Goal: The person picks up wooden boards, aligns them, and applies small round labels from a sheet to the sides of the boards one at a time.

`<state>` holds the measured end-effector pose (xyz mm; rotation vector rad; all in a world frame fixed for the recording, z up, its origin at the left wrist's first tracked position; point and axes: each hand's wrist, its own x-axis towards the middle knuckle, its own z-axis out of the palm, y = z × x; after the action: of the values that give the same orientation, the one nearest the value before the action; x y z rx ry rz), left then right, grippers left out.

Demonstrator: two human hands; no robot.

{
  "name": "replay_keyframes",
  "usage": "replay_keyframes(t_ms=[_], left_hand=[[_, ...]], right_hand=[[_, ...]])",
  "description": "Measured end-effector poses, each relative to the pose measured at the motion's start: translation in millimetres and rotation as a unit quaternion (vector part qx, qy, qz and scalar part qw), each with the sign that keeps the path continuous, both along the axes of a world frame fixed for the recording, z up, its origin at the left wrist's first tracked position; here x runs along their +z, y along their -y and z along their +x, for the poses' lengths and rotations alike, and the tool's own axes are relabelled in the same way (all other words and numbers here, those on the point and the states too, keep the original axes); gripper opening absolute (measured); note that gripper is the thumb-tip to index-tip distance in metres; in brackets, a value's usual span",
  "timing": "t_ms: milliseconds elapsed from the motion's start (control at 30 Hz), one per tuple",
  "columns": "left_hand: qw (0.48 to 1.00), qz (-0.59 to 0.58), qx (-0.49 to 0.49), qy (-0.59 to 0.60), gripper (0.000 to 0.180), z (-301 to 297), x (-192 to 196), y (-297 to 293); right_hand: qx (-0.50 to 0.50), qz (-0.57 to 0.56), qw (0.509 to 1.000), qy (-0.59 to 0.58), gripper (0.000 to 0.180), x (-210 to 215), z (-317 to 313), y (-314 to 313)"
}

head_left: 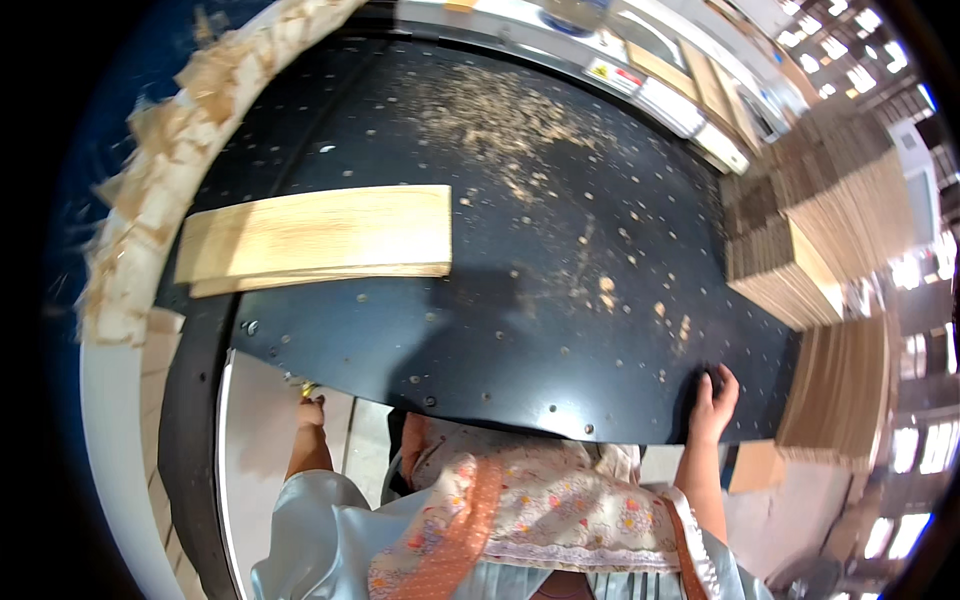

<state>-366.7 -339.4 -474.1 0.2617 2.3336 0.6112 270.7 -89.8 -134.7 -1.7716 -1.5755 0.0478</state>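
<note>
Table top [480, 330], black, dotted with small holes and screws, fills the middle of the view and carries everything worth noting. Along its far left rim runs a curved band heaped with pale wood scraps [160, 170]. Just right of that, on the left part of the black surface, lie a couple of light wooden boards [315, 238] stacked flat, their long sides running left to right. Below them, at the near edge of the table, the left hand [310, 408] reaches up to the underside or rim; something small and yellowish shows at its fingertips, but whether the fingers are closed on it I cannot tell. Further right, sawdust and chips [520, 130] are scattered across the centre and far side of the surface. The right hand [713, 398] rests on the near right edge, fingers curled over the rim and gripping it. Beyond it, at the right, stand tall stacks of thin boards [820, 220].
</note>
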Motion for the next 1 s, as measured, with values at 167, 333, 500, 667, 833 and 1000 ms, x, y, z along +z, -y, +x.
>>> replay_keyframes(t_ms=[167,333,500,667,833,1000], left_hand=[[0.928,0.182,0.271,0.182,0.045,6,-27,-19],[0.938,0.305,0.120,0.108,0.035,37,35,-8],[0.928,0.359,-0.079,-0.064,0.034,78,167,12],[0.818,0.513,-0.240,0.105,0.032,131,297,-20],[0.779,0.289,-0.398,0.390,0.038,194,345,-100],[0.787,0.069,-0.613,-0.027,0.038,254,345,-117]], right_hand=[[-0.029,0.021,0.999,-0.035,0.028,-3,-2,6],[-0.050,0.038,0.998,0.020,0.027,6,-4,7],[-0.084,0.061,0.993,-0.050,0.026,3,8,-7],[-0.114,0.071,0.966,-0.220,0.023,-3,12,-29],[-0.063,0.115,0.987,-0.096,0.024,4,4,-20],[-0.063,0.121,0.976,-0.171,0.024,10,11,-8]])
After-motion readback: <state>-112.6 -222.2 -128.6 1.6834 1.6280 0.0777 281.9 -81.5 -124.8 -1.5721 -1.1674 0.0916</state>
